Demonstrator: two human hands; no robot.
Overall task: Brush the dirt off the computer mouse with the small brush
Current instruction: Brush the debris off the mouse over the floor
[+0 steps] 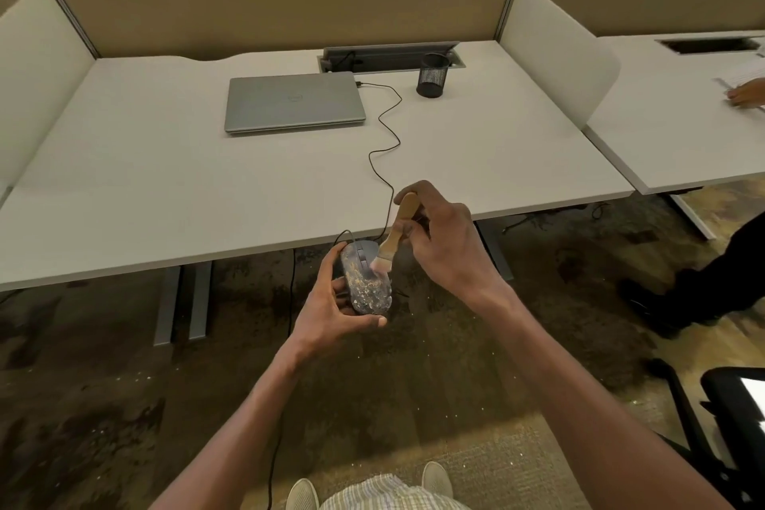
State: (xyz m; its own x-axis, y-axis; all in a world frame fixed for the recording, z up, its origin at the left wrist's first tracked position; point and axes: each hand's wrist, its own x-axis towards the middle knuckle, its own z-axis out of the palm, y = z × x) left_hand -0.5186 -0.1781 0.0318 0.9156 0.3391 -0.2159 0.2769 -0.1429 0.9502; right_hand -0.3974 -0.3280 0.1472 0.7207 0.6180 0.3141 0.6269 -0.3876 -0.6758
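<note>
Computer mouse (365, 279), crusted with tan dirt, is being held just off the near edge of the surface (165, 178), over the floor. Left hand (331, 302) is grasping it as its grip. Right hand (443, 238) is pinching the small brush (395, 234), bristles touching the mouse's far right. Brushing step underway; next strokes probably need to sweep nearward across the caked middle.
</note>
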